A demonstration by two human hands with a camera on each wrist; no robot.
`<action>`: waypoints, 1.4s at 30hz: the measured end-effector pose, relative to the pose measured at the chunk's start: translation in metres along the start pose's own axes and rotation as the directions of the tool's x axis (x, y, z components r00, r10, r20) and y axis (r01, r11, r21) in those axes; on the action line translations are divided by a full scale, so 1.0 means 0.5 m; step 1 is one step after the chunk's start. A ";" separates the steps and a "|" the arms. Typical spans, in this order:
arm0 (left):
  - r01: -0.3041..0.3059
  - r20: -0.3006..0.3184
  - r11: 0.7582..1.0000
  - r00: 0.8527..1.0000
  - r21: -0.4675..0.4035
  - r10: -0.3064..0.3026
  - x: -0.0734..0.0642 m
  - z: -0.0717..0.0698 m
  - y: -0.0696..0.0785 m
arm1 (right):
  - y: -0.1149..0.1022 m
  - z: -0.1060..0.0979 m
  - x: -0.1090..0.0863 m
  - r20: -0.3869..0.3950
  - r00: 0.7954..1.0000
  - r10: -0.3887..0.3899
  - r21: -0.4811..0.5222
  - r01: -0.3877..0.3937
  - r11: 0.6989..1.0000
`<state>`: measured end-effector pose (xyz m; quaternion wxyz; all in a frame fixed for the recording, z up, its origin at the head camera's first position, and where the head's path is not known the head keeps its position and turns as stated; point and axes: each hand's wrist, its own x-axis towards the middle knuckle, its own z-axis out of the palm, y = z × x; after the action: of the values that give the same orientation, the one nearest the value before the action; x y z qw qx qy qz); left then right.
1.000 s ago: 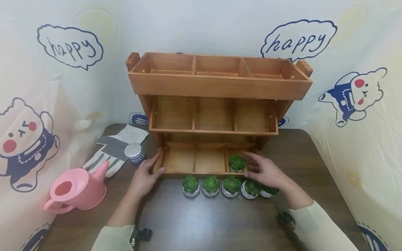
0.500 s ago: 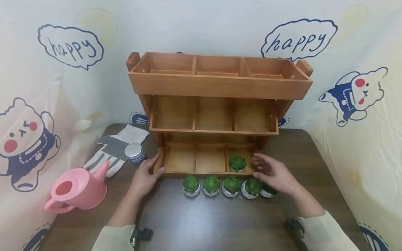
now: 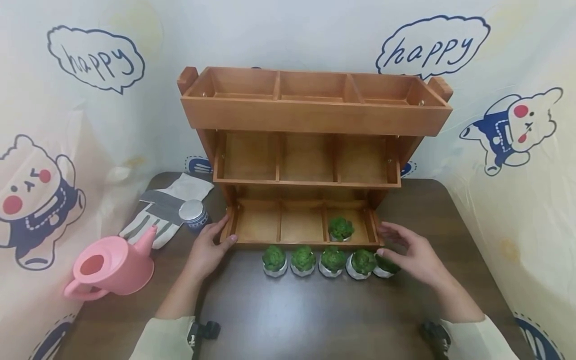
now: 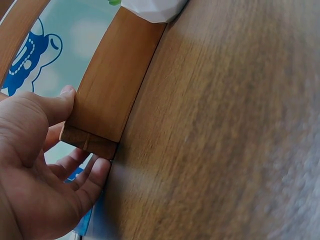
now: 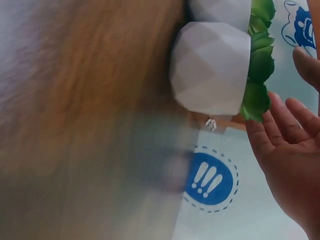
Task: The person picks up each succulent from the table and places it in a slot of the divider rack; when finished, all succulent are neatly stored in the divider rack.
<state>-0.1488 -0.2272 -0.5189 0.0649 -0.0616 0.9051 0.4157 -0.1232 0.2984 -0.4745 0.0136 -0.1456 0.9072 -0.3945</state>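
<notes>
A three-tier wooden planter shelf (image 3: 315, 116) stands on the table. A small green succulent (image 3: 341, 229) in a white pot sits in the bottom tier's right compartment. My left hand (image 3: 208, 251) grips the bottom tier's left front corner; in the left wrist view the thumb lies on the front board (image 4: 112, 80) and fingers bend round the end. My right hand (image 3: 416, 254) is beside the bottom tier's right end, fingers spread and holding nothing. Several more potted succulents (image 3: 303, 260) line up before the shelf; the rightmost pot (image 5: 212, 70) is close to the right hand.
At the left are a pink watering can (image 3: 112, 267), a blue-and-white lidded jar (image 3: 194, 215) and grey-white gloves (image 3: 164, 207). A printed curtain (image 3: 288, 30) hangs behind. Brown tabletop (image 3: 288, 315) extends in front of the pots.
My right hand has moved right, away from the succulent in the bottom tier, to the shelf's right end. My left hand stays at the corner. The head view has tilted slightly.
</notes>
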 end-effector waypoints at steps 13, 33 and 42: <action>0.011 0.009 1.000 1.000 -0.004 -0.011 0.001 -0.001 0.004 | 0.026 0.001 -0.052 0.066 0.992 0.104 -0.060 -0.100 0.993; 0.004 -0.011 1.000 1.000 0.002 -0.004 0.002 0.000 0.004 | 0.052 0.021 -0.059 0.124 0.982 0.141 -0.114 -0.127 0.985; 0.002 -0.008 1.000 1.000 0.000 -0.002 0.001 0.000 0.005 | 0.051 0.017 -0.062 0.095 0.990 0.107 -0.123 -0.095 0.988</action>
<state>-0.1497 -0.2259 -0.5173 0.0614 -0.0640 0.9053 0.4154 -0.0991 0.3173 -0.5017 0.0711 -0.1196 0.9334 -0.3308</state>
